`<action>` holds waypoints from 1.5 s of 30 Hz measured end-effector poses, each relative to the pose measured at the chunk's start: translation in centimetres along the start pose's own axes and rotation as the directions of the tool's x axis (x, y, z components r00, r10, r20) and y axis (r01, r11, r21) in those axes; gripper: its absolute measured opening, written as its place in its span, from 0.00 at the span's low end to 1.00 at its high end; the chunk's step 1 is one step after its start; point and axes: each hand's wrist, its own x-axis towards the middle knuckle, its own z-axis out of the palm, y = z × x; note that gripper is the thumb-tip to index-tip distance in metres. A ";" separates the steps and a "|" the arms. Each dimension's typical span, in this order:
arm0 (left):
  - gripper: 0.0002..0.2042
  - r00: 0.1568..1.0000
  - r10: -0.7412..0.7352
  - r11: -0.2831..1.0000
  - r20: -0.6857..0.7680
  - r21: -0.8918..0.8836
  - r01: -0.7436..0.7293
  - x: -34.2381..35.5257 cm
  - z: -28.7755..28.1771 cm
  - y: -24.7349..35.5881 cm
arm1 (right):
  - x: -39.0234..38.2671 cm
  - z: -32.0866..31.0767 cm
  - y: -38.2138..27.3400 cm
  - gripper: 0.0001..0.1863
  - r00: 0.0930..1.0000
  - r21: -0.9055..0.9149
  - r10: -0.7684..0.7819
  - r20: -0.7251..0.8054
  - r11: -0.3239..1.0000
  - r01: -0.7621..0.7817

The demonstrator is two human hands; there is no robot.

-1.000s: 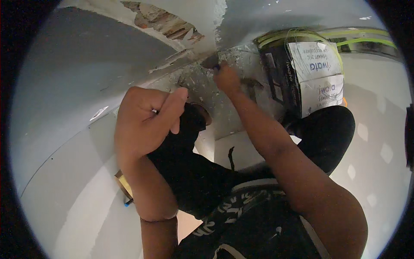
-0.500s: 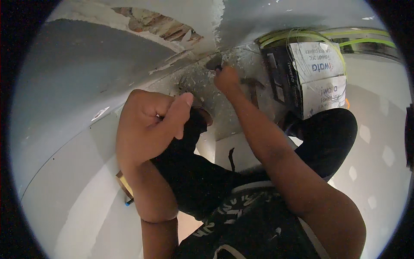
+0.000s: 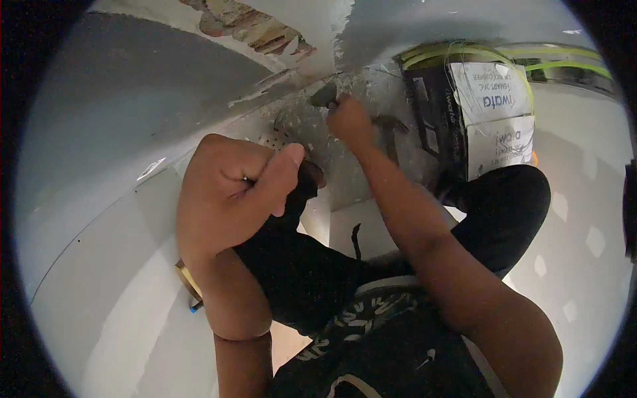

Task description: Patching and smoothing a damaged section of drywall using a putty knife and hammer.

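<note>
My right hand (image 3: 350, 121) grips a putty knife (image 3: 324, 95) by its handle. The dark blade points left, low over the dusty floor close to the wall corner. Closer to the view, my left hand (image 3: 229, 192) is curled into a fist with the thumb laid along it. Whatever is inside those fingers, if anything, is hidden. A hammer (image 3: 393, 136) lies on the floor just right of my right hand. Scraps and dust cover the floor (image 3: 358, 169) around the blade.
A black carton with white labels (image 3: 494, 126) stands at right, with green strips (image 3: 564, 66) behind it. The wall at upper left has a broken patch (image 3: 255, 32) showing rough material. My bent knees (image 3: 504, 205) frame the floor. A yellow-edged object (image 3: 190, 282) lies beside my left forearm.
The putty knife has shifted slightly left and its blade is tilted up more, showing more of its face. My left hand stays closed in nearly the same place.
</note>
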 end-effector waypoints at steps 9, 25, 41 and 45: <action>0.21 0.999 -0.047 0.990 0.015 -0.134 0.048 1.3 0.5 -0.4 | 4.0 -0.2 4.2 0.16 0.961 -0.254 -0.275 0.008 0.929 0.268; 0.19 0.991 0.063 0.998 0.116 0.002 -0.064 1.8 0.8 0.0 | 4.9 -0.8 5.4 0.16 0.999 0.006 0.050 -0.014 0.999 -0.050; 0.20 0.999 0.032 0.999 0.039 -0.026 -0.031 2.7 1.9 1.1 | 7.2 -0.5 4.1 0.14 0.997 -0.033 -0.049 -0.054 0.998 0.047; 0.20 0.990 0.096 0.995 0.103 -0.037 -0.092 3.1 2.0 -0.1 | 7.9 -0.1 5.5 0.15 0.992 -0.157 -0.122 0.036 0.980 0.126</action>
